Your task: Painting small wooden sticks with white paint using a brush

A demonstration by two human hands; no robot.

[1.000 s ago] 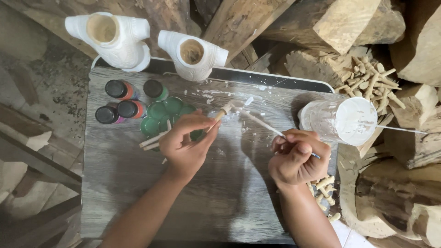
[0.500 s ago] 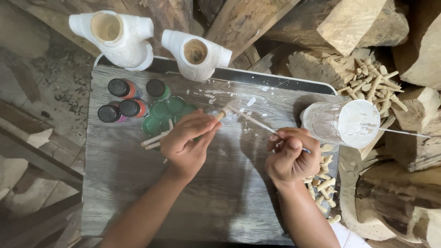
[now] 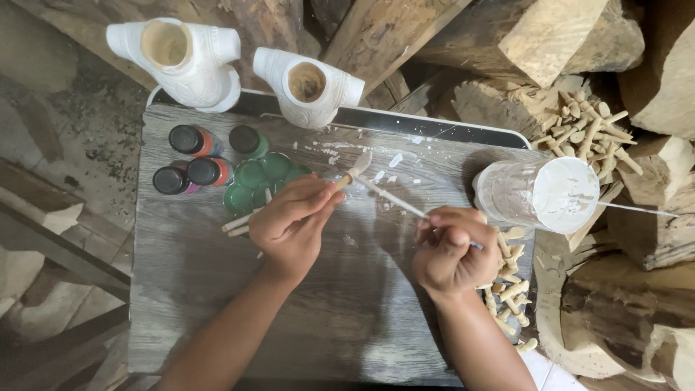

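Observation:
My left hand (image 3: 293, 217) pinches a small wooden peg (image 3: 346, 177) by its lower end, its upper tip coated white. My right hand (image 3: 449, 250) grips a thin white paintbrush (image 3: 394, 199) whose bristles meet the peg's tip over the grey wood-grain board (image 3: 195, 289). A clear plastic cup of white paint (image 3: 546, 194) lies tilted at the board's right edge, just beyond my right hand. Two bare sticks (image 3: 239, 224) lie under my left hand beside a green palette (image 3: 257, 181).
Several dark-capped paint bottles (image 3: 195, 159) stand at the board's far left. Two white carved figures (image 3: 184, 61) stand at the back. Piles of wooden pegs (image 3: 586, 127) lie at the right among logs; more pegs (image 3: 510, 289) sit beside my right wrist.
Both hands stayed close together over the board, with the brush tip still working against the peg; my right hand shifted slightly and the view moved a little.

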